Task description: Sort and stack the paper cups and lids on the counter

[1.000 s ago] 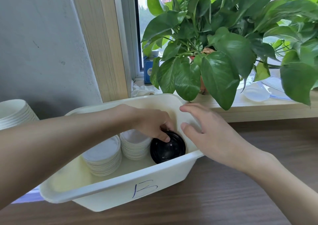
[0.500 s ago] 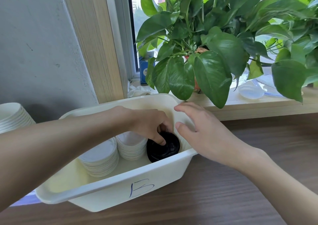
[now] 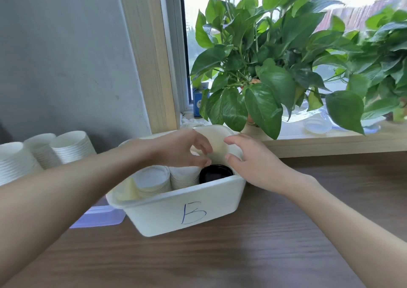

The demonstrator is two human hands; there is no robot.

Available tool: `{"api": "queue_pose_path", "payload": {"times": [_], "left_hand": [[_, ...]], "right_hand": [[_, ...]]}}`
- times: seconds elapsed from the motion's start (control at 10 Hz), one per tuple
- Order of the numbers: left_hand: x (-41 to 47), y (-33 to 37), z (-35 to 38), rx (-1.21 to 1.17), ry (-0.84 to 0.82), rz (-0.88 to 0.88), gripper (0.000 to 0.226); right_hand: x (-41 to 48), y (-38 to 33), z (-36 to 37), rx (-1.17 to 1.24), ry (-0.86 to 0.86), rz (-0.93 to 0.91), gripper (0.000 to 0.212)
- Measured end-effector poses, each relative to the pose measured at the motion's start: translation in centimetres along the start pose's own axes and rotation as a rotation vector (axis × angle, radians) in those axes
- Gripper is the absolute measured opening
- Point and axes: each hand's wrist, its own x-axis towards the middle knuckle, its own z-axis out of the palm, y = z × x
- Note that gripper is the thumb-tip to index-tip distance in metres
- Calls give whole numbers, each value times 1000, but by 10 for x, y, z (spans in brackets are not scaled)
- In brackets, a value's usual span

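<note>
Contact with black lid (image 3: 217,173) is broken: left hand (image 3: 182,151), laid on it half a second ago, is now lifted clear, fingers slack, nothing held. Right hand (image 3: 255,166) is held open, empty. Lid is left in bin (image 3: 154,213), right end, beside white lid stacks (image 3: 152,177); placement is judged complete.

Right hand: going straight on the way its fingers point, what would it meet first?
Probably the left hand, whose fingertips face it above the black lid in the bin; depth is unclear.

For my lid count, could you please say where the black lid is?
Head view: the black lid lies at the right end of the white bin, beside a white lid stack.
</note>
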Motion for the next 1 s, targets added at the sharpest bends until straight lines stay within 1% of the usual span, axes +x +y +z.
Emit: {"api": "queue_pose_path", "payload": {"times": [0.1, 0.2, 0.3, 0.4, 0.5, 0.6, 0.7, 0.8, 0.9, 1.0], "left_hand": [[-45, 12, -7, -81, 72, -64, 22], [-89, 21, 0, -50, 79, -135, 26], [-120, 25, 12, 11, 87, -157, 7], [-134, 20, 22, -15, 181, -218, 25], [-139, 12, 27, 9, 304, -277, 12], [-139, 2, 29, -45, 377, -316, 9], [-139, -7, 30, -93, 412, -324, 9], [-139, -10, 29, -115, 410, -323, 10], [-138, -11, 27, -144, 371, -310, 11], [-135, -6, 17, -189, 417, -276, 13]], "right_hand": [[-14, -13, -2, -14, -7, -52, 35], [-33, -21, -3, -6, -108, -56, 34], [-45, -20, 3, -92, -111, -56, 34], [-52, -24, 9, -86, 11, -9, 45], [-53, -31, 16, -80, 54, 27, 55], [-51, -39, 24, -122, 75, 59, 54], [-49, -44, 30, -142, 115, 76, 51], [-47, -49, 30, -189, 94, 74, 47], [-44, -45, 27, -215, 49, 89, 42], [-31, -47, 23, -230, 55, 42, 38]]}}
